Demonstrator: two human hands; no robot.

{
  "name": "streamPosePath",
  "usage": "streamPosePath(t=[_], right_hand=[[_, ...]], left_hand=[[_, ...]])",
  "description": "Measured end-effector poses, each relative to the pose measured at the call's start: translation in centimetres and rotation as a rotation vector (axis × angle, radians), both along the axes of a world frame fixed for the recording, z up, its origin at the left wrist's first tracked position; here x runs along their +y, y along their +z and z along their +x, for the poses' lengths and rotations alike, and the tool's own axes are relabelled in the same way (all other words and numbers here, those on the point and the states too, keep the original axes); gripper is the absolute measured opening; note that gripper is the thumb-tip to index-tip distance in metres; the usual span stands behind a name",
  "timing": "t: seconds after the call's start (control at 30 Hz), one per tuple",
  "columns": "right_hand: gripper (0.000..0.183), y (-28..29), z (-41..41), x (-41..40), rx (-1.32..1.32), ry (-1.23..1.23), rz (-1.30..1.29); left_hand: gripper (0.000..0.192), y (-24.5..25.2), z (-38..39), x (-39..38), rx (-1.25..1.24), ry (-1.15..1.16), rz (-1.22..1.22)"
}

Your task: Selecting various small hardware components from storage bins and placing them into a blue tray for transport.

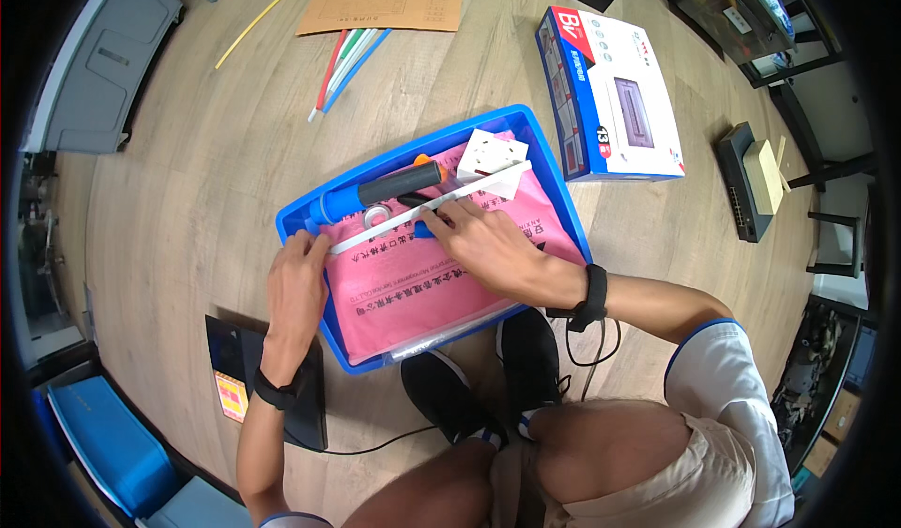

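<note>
In front of me a blue plastic tray [419, 142] sits on the floor, tilted across the view. It holds a pink plastic bag [422, 310] with printed writing. My right hand [493, 243] has its fingers on a narrow white strip [383, 228] that lies diagonally over the tray. My left hand [299, 278] is at the tray's left rim, fingertips beside the strip's lower end; its grip is partly hidden. Behind the strip are a blue and black cylindrical tool [398, 184], a small white roll [376, 215] and white plates with holes [493, 155]. A blue piece [422, 230] shows near my right fingertips.
A white and blue product box [633, 98] stands beyond the tray. Colored strips [345, 63] stick out from a brown paper envelope [380, 7]; a yellow strip [257, 24] lies apart. A black flat device [310, 387] is at lower left, a network switch [739, 183] at right.
</note>
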State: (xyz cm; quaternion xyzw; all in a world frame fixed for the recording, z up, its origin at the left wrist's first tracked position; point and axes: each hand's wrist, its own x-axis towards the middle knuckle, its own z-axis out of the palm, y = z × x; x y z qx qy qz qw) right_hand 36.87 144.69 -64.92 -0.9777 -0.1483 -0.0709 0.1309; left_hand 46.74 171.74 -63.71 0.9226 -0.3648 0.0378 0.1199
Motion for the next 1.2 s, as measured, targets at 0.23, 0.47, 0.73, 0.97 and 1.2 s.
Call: streamPosePath(t=[0.23,0.47,0.73,0.97,1.2], right_hand=[[0.038,3.0,0.7,-1.8,-0.085,-0.071,0.057],[0.041,3.5,1.6,-5.3,0.068,-0.033,-0.023],[0.049,2.4,5.0,-12.7,0.179,-0.499,0.017],[0.044,4.4,9.5,-13.6,0.374,-0.47,-0.04],[0.072,2.5,22.3,-14.9,0.447,-0.441,0.04]], left_hand=[[0.019,-0.8,2.3,0.2,-0.094,0.056,-0.082],[0.014,-1.7,2.1,2.1,0.048,0.046,-0.041],[0.029,-1.4,2.8,2.8,0.034,0.238,-0.145],[0.037,-2.3,9.6,2.2,0.065,0.406,-0.262],[0.063,-3.8,21.6,-5.1,0.192,0.285,-0.051]])
